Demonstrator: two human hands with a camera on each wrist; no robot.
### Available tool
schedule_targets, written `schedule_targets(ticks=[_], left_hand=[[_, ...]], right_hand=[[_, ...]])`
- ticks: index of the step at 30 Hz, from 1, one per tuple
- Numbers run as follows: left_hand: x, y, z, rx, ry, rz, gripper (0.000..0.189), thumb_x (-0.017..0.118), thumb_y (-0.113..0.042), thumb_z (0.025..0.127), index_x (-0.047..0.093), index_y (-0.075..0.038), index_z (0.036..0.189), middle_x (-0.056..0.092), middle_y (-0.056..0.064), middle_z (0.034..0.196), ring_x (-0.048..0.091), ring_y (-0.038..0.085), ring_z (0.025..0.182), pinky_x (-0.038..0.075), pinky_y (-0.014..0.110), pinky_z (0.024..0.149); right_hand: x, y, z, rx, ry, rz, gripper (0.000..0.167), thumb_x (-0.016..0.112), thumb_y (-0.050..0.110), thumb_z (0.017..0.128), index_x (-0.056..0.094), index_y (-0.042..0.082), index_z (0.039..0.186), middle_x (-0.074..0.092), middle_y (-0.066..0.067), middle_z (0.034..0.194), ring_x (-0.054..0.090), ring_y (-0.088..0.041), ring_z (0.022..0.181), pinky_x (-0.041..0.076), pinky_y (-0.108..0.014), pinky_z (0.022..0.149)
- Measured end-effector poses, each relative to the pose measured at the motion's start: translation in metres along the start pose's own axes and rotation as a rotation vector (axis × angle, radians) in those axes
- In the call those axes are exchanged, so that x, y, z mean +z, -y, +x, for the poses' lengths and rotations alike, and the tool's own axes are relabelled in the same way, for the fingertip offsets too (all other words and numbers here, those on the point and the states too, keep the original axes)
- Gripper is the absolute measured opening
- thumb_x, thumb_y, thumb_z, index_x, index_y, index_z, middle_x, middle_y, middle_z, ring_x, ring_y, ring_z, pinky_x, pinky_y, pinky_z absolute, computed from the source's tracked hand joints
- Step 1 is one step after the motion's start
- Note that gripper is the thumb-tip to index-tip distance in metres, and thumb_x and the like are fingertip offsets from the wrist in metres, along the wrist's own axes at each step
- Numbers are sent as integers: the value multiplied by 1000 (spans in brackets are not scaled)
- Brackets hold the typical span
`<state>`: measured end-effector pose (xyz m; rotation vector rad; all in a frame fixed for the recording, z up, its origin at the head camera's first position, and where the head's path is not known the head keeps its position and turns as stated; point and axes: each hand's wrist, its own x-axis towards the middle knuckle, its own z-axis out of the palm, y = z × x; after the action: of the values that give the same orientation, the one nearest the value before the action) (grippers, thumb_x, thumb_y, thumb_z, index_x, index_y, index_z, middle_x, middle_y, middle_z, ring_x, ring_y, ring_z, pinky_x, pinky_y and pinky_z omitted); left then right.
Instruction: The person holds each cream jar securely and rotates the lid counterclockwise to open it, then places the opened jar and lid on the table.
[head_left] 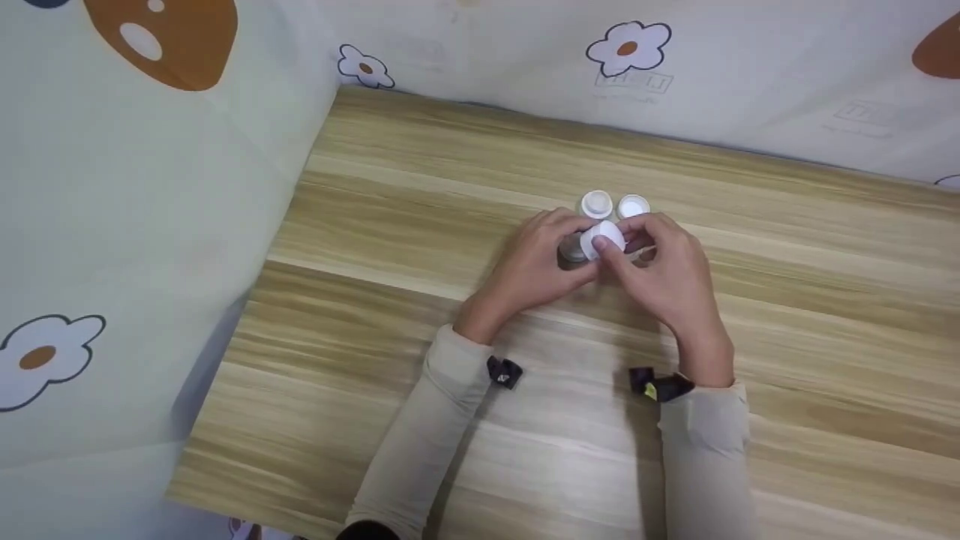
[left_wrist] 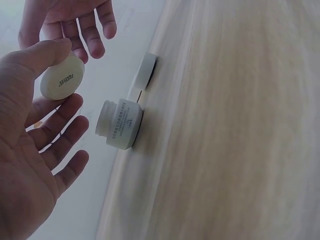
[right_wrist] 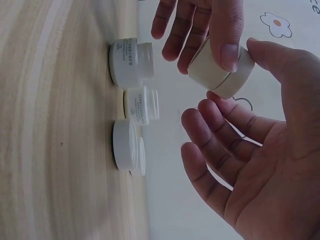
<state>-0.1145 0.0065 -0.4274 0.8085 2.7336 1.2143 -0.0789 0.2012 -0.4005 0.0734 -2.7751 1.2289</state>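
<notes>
Both of my hands hold a small white cream jar [head_left: 606,237] above the table. A seam round it shows in the right wrist view, and dark print marks its end face in the left wrist view. My left hand [head_left: 536,259] grips it between thumb and forefinger, the other fingers spread loosely. From the other side, the thumb and forefinger of my right hand [head_left: 671,274] pinch it. Just beyond stands an uncapped jar [head_left: 597,204] with a white neck. Another uncapped jar [right_wrist: 125,62] stands close by. Two white lids, one a nearer lid [right_wrist: 124,144], lie beside them.
The wood-grain table [head_left: 360,300] extends around the hands. A pale wall covering [head_left: 487,67] with flower prints rises behind it and along its left side. Black wrist straps [head_left: 504,372] sit on both sleeves.
</notes>
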Motion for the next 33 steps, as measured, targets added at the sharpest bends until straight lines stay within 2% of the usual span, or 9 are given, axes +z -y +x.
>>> schedule_targets(ticks=[24, 33], left_hand=[[-2, -1, -1, 1, -14, -7, 48, 81, -33, 89, 73, -15, 133, 73, 1, 129, 65, 20, 121, 50, 38, 108], [-1, 0, 0, 7, -13, 13, 48, 81, -34, 89, 72, -16, 133, 73, 1, 131, 65, 19, 121, 50, 37, 107]], right_hand=[[1, 1, 0, 23, 13, -2, 38, 78, 39, 96, 74, 3, 106, 74, -10, 100, 71, -18, 89, 57, -20, 75], [1, 0, 1, 25, 17, -4, 38, 77, 40, 96, 74, 3, 105, 74, -10, 100, 71, -19, 89, 57, -22, 76]])
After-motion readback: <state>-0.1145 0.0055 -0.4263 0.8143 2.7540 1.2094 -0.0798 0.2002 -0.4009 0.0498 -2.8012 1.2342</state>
